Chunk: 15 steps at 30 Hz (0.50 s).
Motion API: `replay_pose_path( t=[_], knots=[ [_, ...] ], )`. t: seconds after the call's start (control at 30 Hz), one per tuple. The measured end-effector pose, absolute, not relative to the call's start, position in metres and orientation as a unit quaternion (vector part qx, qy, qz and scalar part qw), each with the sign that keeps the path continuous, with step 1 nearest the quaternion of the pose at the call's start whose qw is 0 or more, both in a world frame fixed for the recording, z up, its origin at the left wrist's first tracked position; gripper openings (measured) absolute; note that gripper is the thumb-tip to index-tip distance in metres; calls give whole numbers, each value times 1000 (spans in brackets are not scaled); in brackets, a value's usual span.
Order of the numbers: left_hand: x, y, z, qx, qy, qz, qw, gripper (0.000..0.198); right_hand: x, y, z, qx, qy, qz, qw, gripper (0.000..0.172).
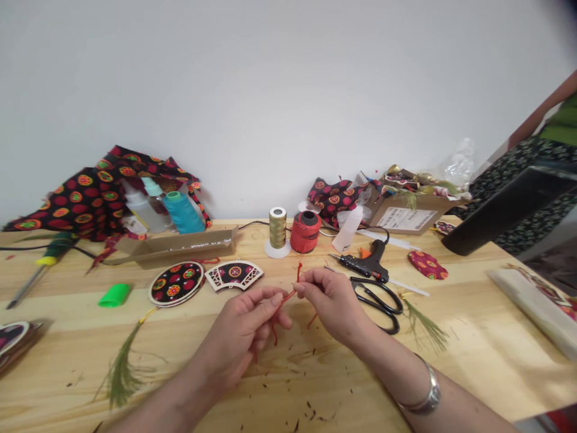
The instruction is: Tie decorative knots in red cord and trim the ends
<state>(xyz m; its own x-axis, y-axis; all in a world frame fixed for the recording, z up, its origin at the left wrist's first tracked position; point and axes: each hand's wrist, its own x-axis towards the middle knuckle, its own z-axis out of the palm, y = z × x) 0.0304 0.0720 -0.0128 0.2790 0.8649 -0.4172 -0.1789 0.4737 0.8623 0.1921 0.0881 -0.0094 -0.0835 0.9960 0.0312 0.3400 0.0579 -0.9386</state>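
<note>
While my left hand point(238, 334) and right hand point(327, 302) hover over the wooden table point(288, 385), both are closed lightly at the fingertips, pinching a red cord point(285, 299) between them. Neither hand is clenched. The cord sits in the small gap between my hands, with one end rising past my right fingertips and loose lengths hanging below. I cannot tell whether it is knotted where my fingers cover it.

Just beyond my right hand lie black-handled scissors point(377, 304), with a glue gun point(365, 264) behind them, its nozzle pointing toward my left. I cannot tell whether the gun is hot, but if it is, a loose strand or a careless reach could meet the nozzle and scorch the cord or my skin. Past my left hand sit a fan-shaped ornament point(234, 275) and a round ornament point(175, 284). A green tassel point(121, 374) lies near my left wrist. The thin cord could slip from so light a pinch, and its trailing ends could catch on the scissors or tangle with the tassel.
</note>
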Motion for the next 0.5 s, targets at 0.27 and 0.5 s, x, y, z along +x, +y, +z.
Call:
replay_pose_path(
  t=[0.27,0.5],
  knots=[
    [34,72,-10,439,560,401,577,27,194,87,-8,-539,-621,411,393,17],
    [27,77,-10,531,592,390,465,20,194,85,-8,-547,-681,299,384,16]
  ],
)
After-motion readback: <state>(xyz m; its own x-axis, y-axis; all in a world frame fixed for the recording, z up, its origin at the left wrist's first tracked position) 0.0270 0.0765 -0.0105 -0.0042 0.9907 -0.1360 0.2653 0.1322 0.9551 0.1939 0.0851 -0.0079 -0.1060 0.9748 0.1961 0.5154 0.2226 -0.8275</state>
